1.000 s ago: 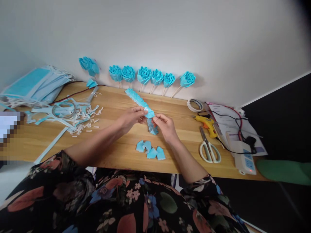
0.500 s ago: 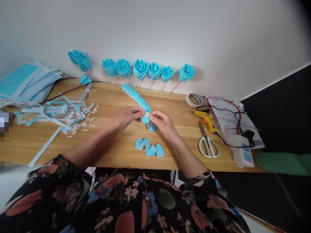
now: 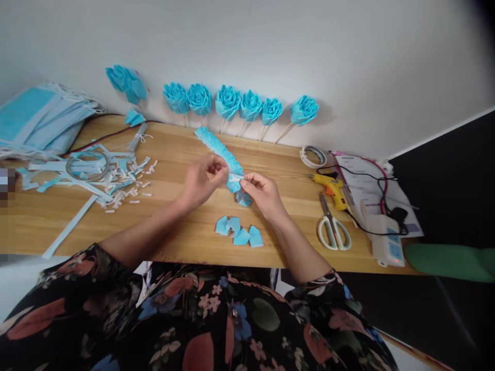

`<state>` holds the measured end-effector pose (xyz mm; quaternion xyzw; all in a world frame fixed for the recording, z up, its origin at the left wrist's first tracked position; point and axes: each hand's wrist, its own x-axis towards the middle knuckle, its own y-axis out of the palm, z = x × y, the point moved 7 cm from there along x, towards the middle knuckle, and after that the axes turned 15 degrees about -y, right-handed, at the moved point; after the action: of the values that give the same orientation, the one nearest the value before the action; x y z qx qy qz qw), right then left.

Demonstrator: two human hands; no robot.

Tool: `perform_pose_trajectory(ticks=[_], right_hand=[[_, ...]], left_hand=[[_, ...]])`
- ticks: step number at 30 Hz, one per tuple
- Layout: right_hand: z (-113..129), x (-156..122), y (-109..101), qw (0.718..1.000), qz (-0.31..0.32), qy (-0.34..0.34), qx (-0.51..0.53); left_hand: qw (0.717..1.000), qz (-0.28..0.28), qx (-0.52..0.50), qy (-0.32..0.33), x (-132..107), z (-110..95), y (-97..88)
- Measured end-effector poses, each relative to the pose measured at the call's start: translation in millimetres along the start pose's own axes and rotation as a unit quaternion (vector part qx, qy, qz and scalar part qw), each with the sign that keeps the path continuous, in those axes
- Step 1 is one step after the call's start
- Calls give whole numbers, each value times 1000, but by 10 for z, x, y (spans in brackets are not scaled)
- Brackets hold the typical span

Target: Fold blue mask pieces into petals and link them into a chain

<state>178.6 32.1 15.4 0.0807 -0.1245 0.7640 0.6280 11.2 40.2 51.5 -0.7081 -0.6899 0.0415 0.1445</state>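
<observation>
My right hand (image 3: pixel 265 195) pinches a folded blue petal (image 3: pixel 233 184) by its right side; a white strip runs along the petal's upper edge. At the petal's left, my left hand (image 3: pixel 203 180) has thumb and fingers curled together, and whatever lies between the tips is too small to make out. Behind both hands a long row of overlapping blue petals (image 3: pixel 216 147) slants away toward the wall. Another blue piece (image 3: pixel 243 198) shows just below the held petal. Several loose folded petals (image 3: pixel 242 237) lie on the wooden table (image 3: pixel 185 234) nearer my body.
Blue flowers on sticks (image 3: pixel 228 103) lean against the wall. Face masks (image 3: pixel 42 118), cut strips and a tape ring (image 3: pixel 88 165) lie left. On the right are a tape roll (image 3: pixel 313 156), yellow glue gun (image 3: pixel 330 189), scissors (image 3: pixel 332 229), papers and a power strip (image 3: pixel 386 242) with cords.
My left hand has drawn back slightly left and up from the petal, its fingers more curled. My right hand still pinches the petal. The view has shifted slightly.
</observation>
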Motion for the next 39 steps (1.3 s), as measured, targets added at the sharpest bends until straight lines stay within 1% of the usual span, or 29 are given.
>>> perform_pose_trajectory(ticks=[1,2,4,6,9,16,19,23,26,31,39], right_hand=[[4,1,-14,1000,-9,-5,-6],[6,2,-25,1000,-16,-9,-12],[12,1,-41,999,-26,-17,-24],[25,1,-46,998,-29,-29,-42],[62,-2,-43,996,-30,-49,-74],[236,-20,-21,978,-28,-122,-164],[280,-33,-10,966,-24,-151,-209],[292,-50,8,953,-18,-173,-247],[293,-58,25,950,-11,-175,-259],[291,-54,39,954,-2,-154,-257],[274,-42,28,964,-6,-137,-229]], left_hand=[[998,-36,40,45,-41,-84,-33],[992,-52,76,86,-85,-156,-32],[979,-40,135,146,-157,-231,41],[968,-21,183,169,-194,-220,128],[961,-27,225,160,-196,-145,185],[965,-31,225,134,-180,-96,178],[963,-28,230,136,-183,-97,183],[960,-23,237,147,-197,-97,195],[962,-13,238,137,-196,-81,204],[965,-6,234,120,-190,-82,208],[967,5,222,123,-196,-96,209]])
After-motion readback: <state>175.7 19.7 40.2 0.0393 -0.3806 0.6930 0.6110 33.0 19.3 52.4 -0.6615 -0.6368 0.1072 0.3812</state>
